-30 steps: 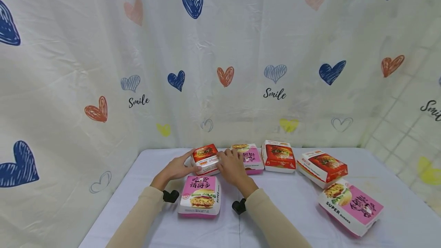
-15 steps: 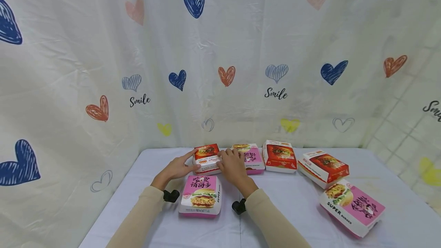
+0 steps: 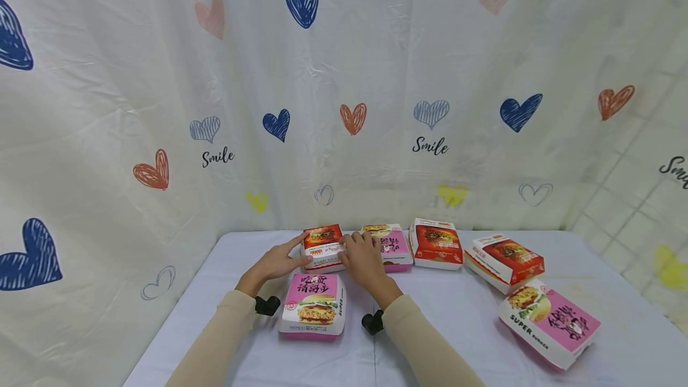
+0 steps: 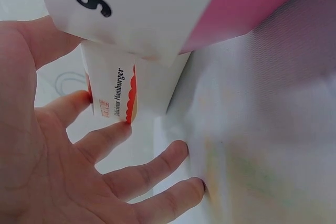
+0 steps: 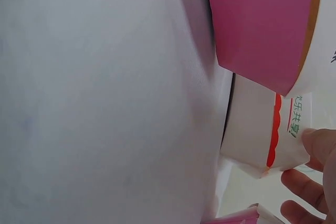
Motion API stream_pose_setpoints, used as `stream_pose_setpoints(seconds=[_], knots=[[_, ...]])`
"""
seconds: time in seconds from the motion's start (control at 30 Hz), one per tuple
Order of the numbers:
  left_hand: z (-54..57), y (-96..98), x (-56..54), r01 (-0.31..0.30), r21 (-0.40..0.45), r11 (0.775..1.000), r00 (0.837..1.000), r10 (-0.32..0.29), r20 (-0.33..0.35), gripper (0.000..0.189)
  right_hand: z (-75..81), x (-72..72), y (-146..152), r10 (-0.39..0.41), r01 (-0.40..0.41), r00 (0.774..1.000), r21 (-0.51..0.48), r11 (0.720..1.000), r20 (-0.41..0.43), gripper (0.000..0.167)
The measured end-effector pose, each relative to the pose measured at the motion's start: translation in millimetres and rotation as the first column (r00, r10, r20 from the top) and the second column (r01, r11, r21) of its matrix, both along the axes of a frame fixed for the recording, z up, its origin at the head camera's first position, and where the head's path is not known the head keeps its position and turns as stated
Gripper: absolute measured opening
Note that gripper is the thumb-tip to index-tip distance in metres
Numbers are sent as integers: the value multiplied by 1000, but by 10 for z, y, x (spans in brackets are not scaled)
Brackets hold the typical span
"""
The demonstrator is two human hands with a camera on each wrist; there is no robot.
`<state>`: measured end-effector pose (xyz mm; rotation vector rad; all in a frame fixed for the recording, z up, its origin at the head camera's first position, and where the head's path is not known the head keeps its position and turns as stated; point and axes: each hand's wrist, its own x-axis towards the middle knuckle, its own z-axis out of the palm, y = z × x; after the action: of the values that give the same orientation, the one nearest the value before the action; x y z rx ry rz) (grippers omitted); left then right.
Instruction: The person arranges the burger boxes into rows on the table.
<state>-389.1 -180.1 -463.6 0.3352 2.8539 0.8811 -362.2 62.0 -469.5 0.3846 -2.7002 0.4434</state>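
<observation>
A red-and-white burger box lies flat at the back left, between both hands. My left hand is at its left side; in the left wrist view the fingers are spread and nearly straight, two fingertips touching the box's side. My right hand grips the right side with bent fingers; the right wrist view has the thumb on the printed face of this box and a finger just past its edge. Directly in front sits a pink-and-white burger box, between the two wrists.
Right of my right hand stand another pink burger box, partly hidden by that hand, and a red box. Farther right, a second red box and a tilted pink box lie close together. A heart-print curtain rises behind the white-covered table.
The red-and-white burger box between my hands has turned slightly and now sits squarer to the back edge. Over the last half second, both hands have stayed in place on it.
</observation>
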Motion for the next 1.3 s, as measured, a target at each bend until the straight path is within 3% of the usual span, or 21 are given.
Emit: stream_pose_setpoints(seconds=[0.63, 1.1, 1.3], knots=[[-2, -5, 44, 17, 15, 1000, 1000, -17, -23, 64, -62, 4, -36, 16, -16, 1000, -24, 1000, -25, 26], [-13, -5, 55, 9, 13, 1000, 1000, -9, -22, 64, -38, 30, -34, 25, -25, 1000, -53, 998, -6, 30], [-55, -27, 55, 9, 90, 996, 999, -6, -35, 72, 62, 119, 46, 57, -54, 998, -167, 984, 16, 33]])
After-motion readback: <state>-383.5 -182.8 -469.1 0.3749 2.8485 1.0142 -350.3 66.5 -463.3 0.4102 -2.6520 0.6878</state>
